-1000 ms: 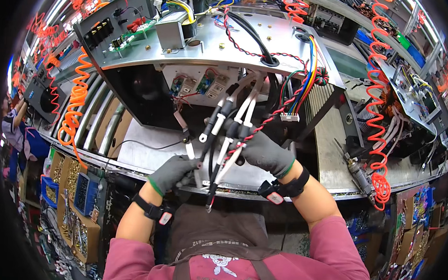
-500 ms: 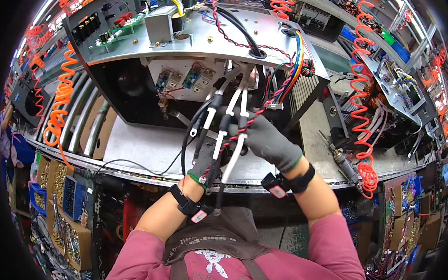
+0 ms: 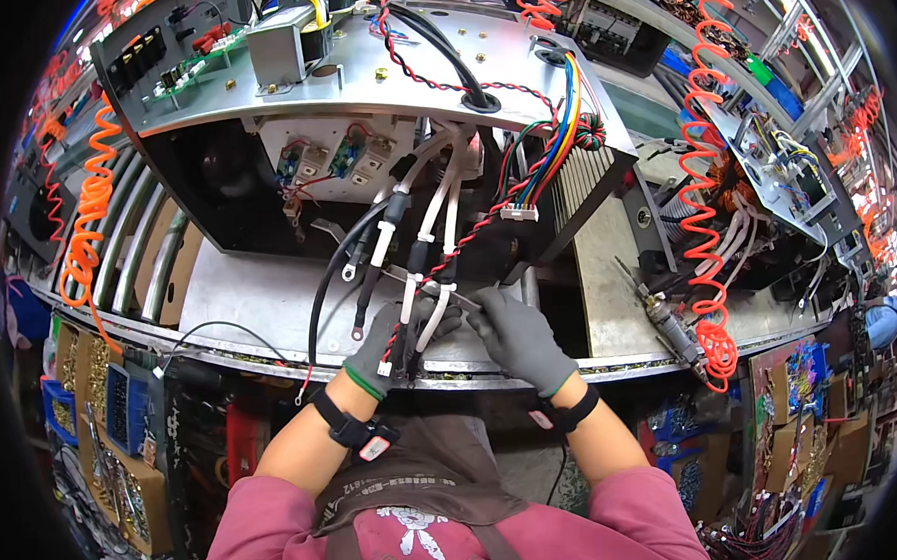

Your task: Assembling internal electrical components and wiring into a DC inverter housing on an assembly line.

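Note:
A bundle of white and black cables (image 3: 426, 219) hangs from the open front of a metal machine housing (image 3: 197, 184). Behind its lower part is my left hand (image 3: 376, 342), in a grey glove, its fingers closed about the cables and partly hidden by them. My right hand (image 3: 521, 338), gloved too, is just right of the bundle with fingers pinched. A thin pale strip, seemingly a cable tie (image 3: 462, 300), runs from the cables to its fingertips. A red-and-black twisted wire (image 3: 462, 249) crosses the bundle and ends in a small white plug (image 3: 385, 368).
A loose black cable with a ring lug (image 3: 349, 273) dangles left of the bundle. Coloured wires end in a white connector (image 3: 519, 213). An air tool (image 3: 672, 325) lies at right beside a coiled orange hose (image 3: 711, 347). Rollers (image 3: 140, 237) stand at left, parts bins (image 3: 123, 406) below.
My right hand has come off the front of the cables, down and toward me, and now pinches the pale strip. My left hand stays low behind the bundle. The whole view has shifted slightly.

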Motion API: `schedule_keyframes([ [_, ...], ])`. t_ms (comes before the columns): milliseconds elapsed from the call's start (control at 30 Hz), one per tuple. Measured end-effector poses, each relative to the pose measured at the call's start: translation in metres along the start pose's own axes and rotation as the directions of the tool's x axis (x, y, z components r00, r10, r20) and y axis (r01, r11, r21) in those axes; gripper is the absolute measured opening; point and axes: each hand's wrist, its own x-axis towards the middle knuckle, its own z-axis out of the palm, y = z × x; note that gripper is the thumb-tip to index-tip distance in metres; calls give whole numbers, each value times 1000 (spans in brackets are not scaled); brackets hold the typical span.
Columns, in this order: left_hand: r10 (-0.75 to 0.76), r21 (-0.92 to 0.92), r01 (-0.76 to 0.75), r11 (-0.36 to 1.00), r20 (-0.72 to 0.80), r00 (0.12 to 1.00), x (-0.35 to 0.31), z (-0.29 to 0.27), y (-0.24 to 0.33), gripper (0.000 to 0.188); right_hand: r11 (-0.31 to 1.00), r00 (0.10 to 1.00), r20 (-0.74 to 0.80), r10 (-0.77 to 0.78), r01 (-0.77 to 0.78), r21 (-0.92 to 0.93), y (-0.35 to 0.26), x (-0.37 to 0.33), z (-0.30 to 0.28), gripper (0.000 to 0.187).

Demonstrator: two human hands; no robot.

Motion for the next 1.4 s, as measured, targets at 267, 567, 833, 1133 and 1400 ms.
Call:
schedule_keyframes([
  [267,-275,125,286,950,-101,956,3,25,2,26,510,793,607,63,-548,663,16,37,-37,24],
  [567,-77,166,111,980,-198,977,11,34,-16,30,117,694,714,94,-720,684,29,43,-27,25],
  [833,-174,44,176,983,-49,984,13,20,-8,33,87,667,737,114,-745,661,25,46,-28,29],
  [1133,-223,185,224,957,-23,974,17,26,10,35,80,699,710,90,-716,694,25,45,-28,28],
  [1400,-206,12,206,978,115,972,13,21,5,34,158,719,690,89,-694,703,30,44,-22,28],
])
